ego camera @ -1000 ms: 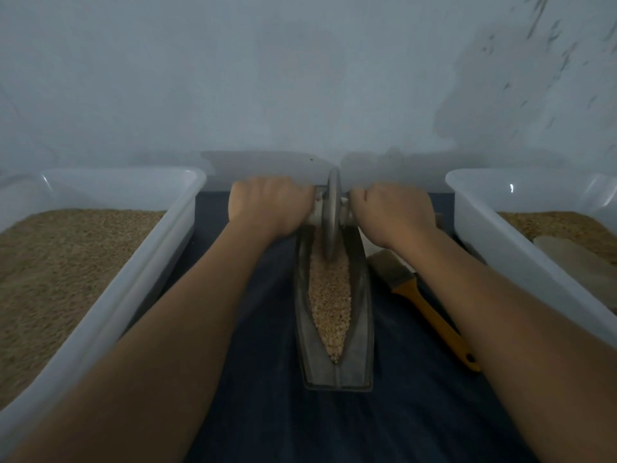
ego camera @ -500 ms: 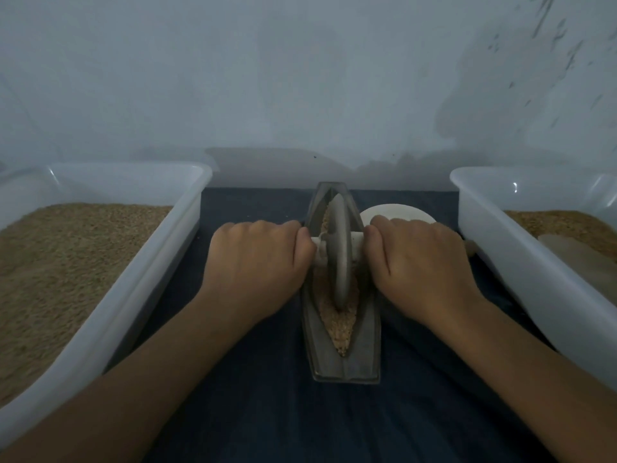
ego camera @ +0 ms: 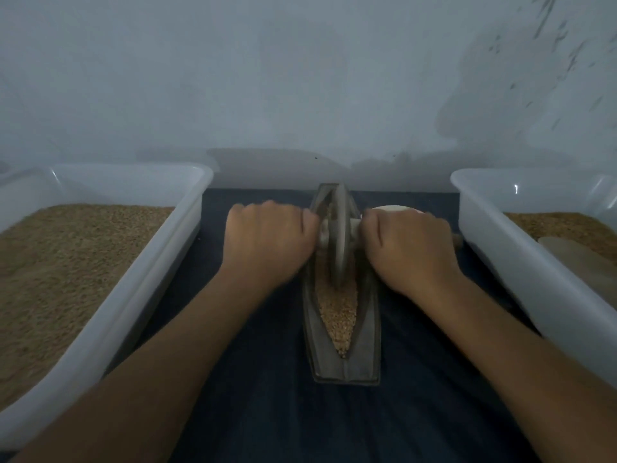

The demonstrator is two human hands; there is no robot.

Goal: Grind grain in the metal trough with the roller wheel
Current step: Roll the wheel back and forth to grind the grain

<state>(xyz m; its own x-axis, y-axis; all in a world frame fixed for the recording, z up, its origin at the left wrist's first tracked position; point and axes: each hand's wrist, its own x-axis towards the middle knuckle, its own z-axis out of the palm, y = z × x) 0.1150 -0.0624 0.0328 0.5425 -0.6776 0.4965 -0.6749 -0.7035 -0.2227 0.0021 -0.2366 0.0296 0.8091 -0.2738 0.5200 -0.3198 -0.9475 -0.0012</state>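
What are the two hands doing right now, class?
Left hand: closed, gripping the roller wheel axle.
Right hand: closed, gripping the axle's other end.

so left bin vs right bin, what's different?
Left bin holds only a wide bed of grain, and most of it is in frame. Right bin is cut off by the frame edge and has a pale flat object lying on its grain. Both are white plastic and flank the trough.
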